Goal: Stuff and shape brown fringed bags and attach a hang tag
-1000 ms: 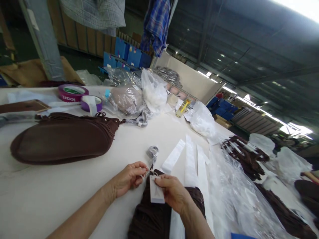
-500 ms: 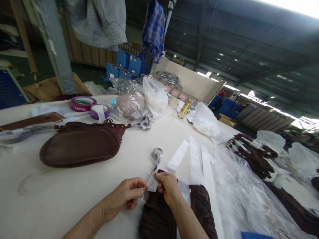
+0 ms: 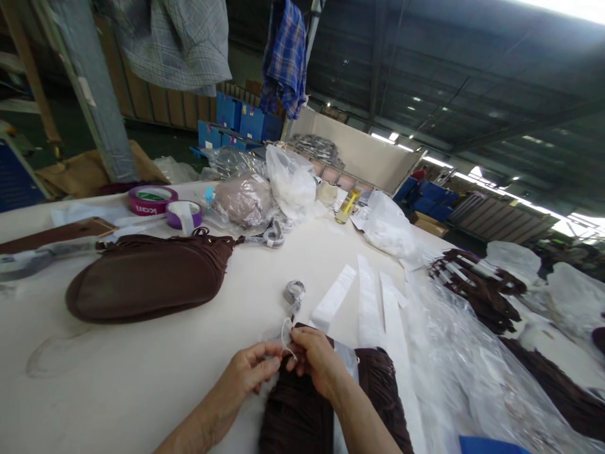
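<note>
Both my hands meet at the top corner of a dark brown gathered bag (image 3: 297, 410). A thin white string (image 3: 286, 329) loops up between my fingertips. My left hand (image 3: 253, 372) pinches the string from the left side. With thumb and fingers closed, my right hand (image 3: 314, 359) also grips the string, above the bag's edge. Just beyond my fingers, a wrapped grey strap end (image 3: 295, 292) lies coiled on the table. The tag seen on the string earlier is mostly hidden by my hands.
Another dark brown bag (image 3: 151, 277) lies at left, near two purple tape rolls (image 3: 152, 199). White paper strips (image 3: 371, 302) lie ahead of the bag. Clear plastic sheeting (image 3: 454, 366) and brown fringed pieces (image 3: 472, 284) cover the right side. Plastic-wrapped items (image 3: 243, 198) stand at the back.
My left hand has moved right and up, closing the gap to my right hand. The string, stretched between the hands before, now forms a loop. The camera view has shifted slightly.
</note>
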Available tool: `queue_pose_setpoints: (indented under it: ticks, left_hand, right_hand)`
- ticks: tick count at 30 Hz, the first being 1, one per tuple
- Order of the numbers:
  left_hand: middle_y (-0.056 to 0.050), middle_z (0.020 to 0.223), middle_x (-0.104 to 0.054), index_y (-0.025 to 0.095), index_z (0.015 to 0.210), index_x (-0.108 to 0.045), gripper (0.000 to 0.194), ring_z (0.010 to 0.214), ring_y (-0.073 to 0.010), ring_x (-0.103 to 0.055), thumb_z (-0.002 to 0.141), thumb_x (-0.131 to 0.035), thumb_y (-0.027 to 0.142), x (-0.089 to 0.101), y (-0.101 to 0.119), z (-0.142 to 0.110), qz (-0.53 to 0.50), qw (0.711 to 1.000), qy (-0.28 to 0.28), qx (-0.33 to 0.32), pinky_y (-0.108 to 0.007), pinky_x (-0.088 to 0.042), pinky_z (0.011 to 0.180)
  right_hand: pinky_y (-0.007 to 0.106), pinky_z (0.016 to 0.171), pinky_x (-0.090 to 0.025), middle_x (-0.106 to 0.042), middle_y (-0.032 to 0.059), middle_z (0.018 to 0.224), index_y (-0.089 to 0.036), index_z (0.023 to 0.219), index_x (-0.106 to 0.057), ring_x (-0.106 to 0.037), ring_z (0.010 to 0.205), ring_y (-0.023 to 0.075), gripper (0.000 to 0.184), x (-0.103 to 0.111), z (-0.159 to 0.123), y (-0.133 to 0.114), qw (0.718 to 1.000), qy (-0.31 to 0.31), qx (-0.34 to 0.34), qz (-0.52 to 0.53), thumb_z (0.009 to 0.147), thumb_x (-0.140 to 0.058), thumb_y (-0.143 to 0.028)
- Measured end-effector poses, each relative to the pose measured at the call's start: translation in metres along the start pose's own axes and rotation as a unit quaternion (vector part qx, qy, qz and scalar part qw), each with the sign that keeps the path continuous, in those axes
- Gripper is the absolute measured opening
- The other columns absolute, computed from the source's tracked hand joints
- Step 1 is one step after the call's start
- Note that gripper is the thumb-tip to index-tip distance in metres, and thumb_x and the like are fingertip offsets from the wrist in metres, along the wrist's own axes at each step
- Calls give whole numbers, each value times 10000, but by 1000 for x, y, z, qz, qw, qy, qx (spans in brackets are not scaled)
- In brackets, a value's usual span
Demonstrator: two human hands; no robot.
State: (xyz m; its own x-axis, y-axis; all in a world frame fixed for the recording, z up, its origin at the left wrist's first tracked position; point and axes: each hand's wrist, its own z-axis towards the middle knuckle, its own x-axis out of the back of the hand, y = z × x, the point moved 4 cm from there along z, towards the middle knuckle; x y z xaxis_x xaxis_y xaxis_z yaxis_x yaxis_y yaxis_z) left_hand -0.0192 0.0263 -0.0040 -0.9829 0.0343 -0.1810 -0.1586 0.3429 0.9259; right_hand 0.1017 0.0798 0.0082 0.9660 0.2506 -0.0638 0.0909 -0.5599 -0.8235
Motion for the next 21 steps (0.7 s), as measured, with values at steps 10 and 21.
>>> queue_pose_setpoints:
  ticks: [10, 21]
  left_hand:
    - [-55, 863, -692, 166, 868, -716, 419, 780, -231, -565, 612, -577, 467, 35, 12, 2, 104, 985, 140, -8, -317, -421, 746]
    - [-9, 569, -612, 203, 770, -712, 459, 600, -238, -551, 563, -534, 572, 121, -7, -35, 276, 941, 179, 73, -314, -426, 589]
  right_hand:
    - [160, 364, -229, -620, 11, 571, -120, 887, -498, -454, 361, 52, 372, -3, -8, 5, 999, -25, 24, -38, 606, -456, -359]
    - [168, 356, -236, -598, 2, 636, -134, 883, -476, -461, 361, 48, 372, -2, -6, 12, 999, 11, 46, -20, 598, -479, -372]
